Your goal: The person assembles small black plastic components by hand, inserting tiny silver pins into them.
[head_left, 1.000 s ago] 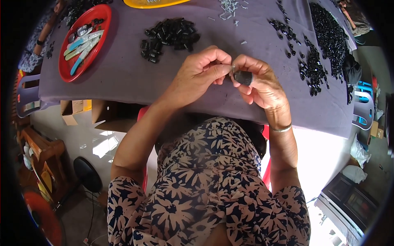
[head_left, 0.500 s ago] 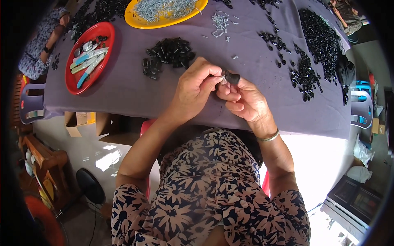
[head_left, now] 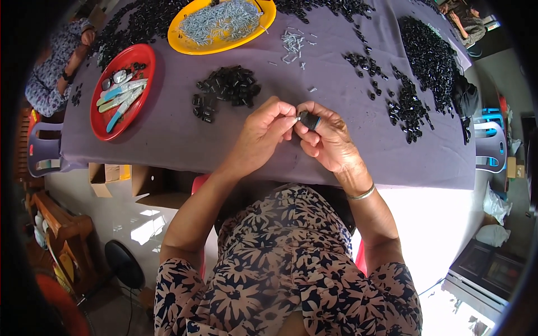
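Over the near part of the table, my two hands meet. My right hand (head_left: 335, 141) grips a small black plastic part (head_left: 309, 121) between thumb and fingers. At its left end, the pinched thumb and forefinger of my left hand (head_left: 268, 130) hold a tiny silvery metal pin (head_left: 298, 118). The pin touches or nearly touches the part; its far end is hidden. Just beyond my left hand lies a pile of similar black parts (head_left: 230, 85).
A yellow tray (head_left: 178, 46) of metal pins stands at the back, with loose pins (head_left: 292, 43) beside it. At left, a red tray (head_left: 147, 59) holds blue- and pale-handled tools. Black parts (head_left: 428, 61) heap up at right. Another person's arm (head_left: 73, 61) shows at far left.
The view has shifted slightly, so the table sits lower. The black part has turned in my right hand, and my fingers have closed in around it. My left hand keeps its pinch.
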